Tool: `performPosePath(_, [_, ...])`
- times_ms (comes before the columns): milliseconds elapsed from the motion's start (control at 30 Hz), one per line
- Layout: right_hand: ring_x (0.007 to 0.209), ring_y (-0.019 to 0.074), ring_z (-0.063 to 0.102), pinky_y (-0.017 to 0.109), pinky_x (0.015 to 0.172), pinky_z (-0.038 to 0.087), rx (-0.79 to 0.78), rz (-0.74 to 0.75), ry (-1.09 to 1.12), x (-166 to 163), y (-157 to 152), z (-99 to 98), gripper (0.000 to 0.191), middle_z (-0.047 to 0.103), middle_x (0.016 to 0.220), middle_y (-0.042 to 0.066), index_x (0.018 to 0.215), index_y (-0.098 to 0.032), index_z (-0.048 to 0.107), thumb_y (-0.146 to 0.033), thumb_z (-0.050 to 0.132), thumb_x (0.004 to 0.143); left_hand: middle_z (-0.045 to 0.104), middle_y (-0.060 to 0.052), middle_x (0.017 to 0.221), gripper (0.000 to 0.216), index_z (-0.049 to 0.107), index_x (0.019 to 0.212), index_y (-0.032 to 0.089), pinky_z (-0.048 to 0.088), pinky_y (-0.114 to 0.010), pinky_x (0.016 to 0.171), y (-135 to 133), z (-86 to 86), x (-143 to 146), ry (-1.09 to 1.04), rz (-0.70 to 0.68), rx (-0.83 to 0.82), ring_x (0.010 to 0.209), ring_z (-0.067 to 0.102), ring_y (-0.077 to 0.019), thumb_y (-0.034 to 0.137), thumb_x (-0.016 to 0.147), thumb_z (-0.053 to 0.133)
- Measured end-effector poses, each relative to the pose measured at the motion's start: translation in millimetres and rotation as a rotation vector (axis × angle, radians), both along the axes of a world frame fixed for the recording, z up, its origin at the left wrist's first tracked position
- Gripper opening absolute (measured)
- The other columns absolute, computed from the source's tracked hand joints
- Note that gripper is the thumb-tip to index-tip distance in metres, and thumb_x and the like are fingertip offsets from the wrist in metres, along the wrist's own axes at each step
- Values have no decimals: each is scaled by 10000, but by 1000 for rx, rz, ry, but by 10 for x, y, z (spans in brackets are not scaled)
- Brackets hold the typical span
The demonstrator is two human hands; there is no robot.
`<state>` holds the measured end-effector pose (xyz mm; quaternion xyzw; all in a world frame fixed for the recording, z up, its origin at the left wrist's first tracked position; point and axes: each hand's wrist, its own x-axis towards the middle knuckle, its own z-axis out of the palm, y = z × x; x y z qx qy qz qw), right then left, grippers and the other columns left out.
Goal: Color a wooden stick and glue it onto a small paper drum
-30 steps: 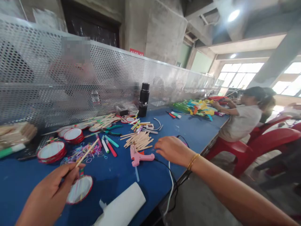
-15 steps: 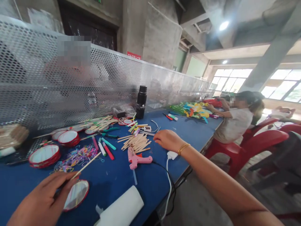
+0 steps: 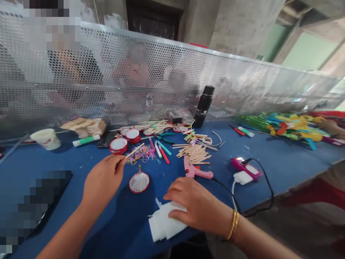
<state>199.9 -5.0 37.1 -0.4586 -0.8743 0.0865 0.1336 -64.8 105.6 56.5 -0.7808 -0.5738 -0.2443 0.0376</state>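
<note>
A thin wooden stick is pinched in my left hand, its free end pointing up and right over a heap of colourful rubber bands. Just right of that hand lies a small round red-rimmed disc with a pale face and a short striped tab at its top. My right hand is above folded white sheet material, thumb and fingers apart, the thumb at the sheet; whether it presses on it I cannot tell. Beyond this hand lies a pink glue gun, beside a pile of flat wooden sticks.
Red-rimmed rings, marker pens and a black bottle stand or lie toward the perforated metal divider. At left are a paper cup and wooden pieces. A purple power strip with cables lies at right.
My right hand has come from beside the wooden stick pile to the white sheets. My left hand still holds its stick. The view has swung left.
</note>
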Motion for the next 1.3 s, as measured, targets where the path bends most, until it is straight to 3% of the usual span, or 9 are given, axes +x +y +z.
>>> performPosePath(133, [1249,299,513,480,1116,337,-60,-14,82,89,-81,-142,757,625,1320,81,1338,-259,595,-665,771,724,754,-77,1118,357,722,1072,192,474,-324,767,-7,11,11,-34,34,23,968,700,-273,353,995,412])
performPosePath(333, [1187,251,562,399,1051,415,-158,1,151,35,-39,-236,507,660,1261,55,1328,-280,602,-391,745,854,763,-65,1106,369,726,1071,213,487,-333,787,-7,37,-18,-48,74,14,965,711,-277,377,1000,403])
performPosePath(567, [1145,230,590,393,1041,433,-36,69,253,-159,131,-368,405,683,1222,69,1303,-236,611,-309,672,910,751,-56,1199,412,688,1209,228,503,-372,865,30,-46,-16,-38,45,-91,1061,699,-296,379,998,369])
performPosePath(700, [1194,236,569,397,1076,421,17,101,275,-125,115,-360,553,658,1270,79,1372,-219,551,-480,678,901,740,-51,1225,411,692,1195,233,497,-376,910,78,-132,12,-37,-27,-126,1092,690,-283,363,992,360])
performPosePath(800, [1292,239,508,403,1135,379,95,106,255,-23,187,-118,671,607,1363,112,1437,-182,481,-568,631,909,728,-58,1238,402,710,1153,233,496,-372,926,99,-163,45,-19,-69,-132,1101,684,-275,339,986,359])
performPosePath(933, [1232,246,548,421,1094,408,223,-70,-12,119,756,355,403,659,1280,110,1318,-191,609,-419,546,992,728,-63,1227,417,719,1136,235,507,-375,909,65,-144,94,13,-49,-144,1076,690,-277,347,998,342])
performPosePath(1033, [1227,269,571,409,1064,442,122,-317,-319,156,1481,546,311,665,1254,137,1211,-162,676,-335,559,980,724,-67,1239,412,713,1163,229,506,-382,923,31,-132,116,30,-29,-151,1079,688,-283,337,1000,351])
performPosePath(1167, [1124,241,633,467,958,540,-10,-432,-417,148,2282,471,344,629,1275,98,1237,-165,615,-370,628,962,729,-66,1226,390,717,1157,227,510,-369,922,36,-180,110,24,-32,-134,1066,692,-272,314,1003,370])
performPosePath(1300, [1082,225,647,433,911,569,-129,-445,-424,130,2607,226,350,623,1272,89,1259,-182,598,-371,625,966,735,-73,1192,362,733,1110,226,517,-352,889,57,-257,120,-9,-62,-86,1033,696,-250,288,1012,390])
